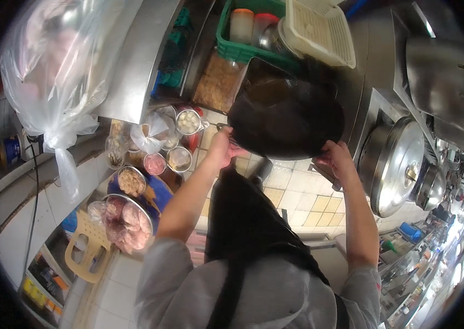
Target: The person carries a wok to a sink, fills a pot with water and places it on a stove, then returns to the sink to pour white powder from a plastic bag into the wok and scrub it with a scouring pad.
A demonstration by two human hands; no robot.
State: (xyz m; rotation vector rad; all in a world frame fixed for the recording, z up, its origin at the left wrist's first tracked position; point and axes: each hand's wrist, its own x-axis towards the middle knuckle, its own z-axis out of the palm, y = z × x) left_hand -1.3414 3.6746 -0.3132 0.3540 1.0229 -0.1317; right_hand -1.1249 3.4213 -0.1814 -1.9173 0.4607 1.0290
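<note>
A large, dark round wok [284, 118] is held out in front of me above the tiled floor. My left hand [224, 149] is closed at its near left edge, beside a small loop handle, with some fingers stretching under the rim. On the near right edge, my right hand [335, 157] pinches the rim, its thumb and fingers pressed together. The wok's inside looks black, and I cannot make out anything in it. Just behind its far edge is a dark rectangular tray [256, 68], partly covered by the wok.
To the left stand several food containers, a bowl of raw meat [128, 222] and a yellow plastic stool [87, 247]. A filled clear bag [59, 71] hangs at upper left. Ahead are a green crate [232, 49] and a cream basket [325, 33]. Large lidded pot [399, 167] stands at right.
</note>
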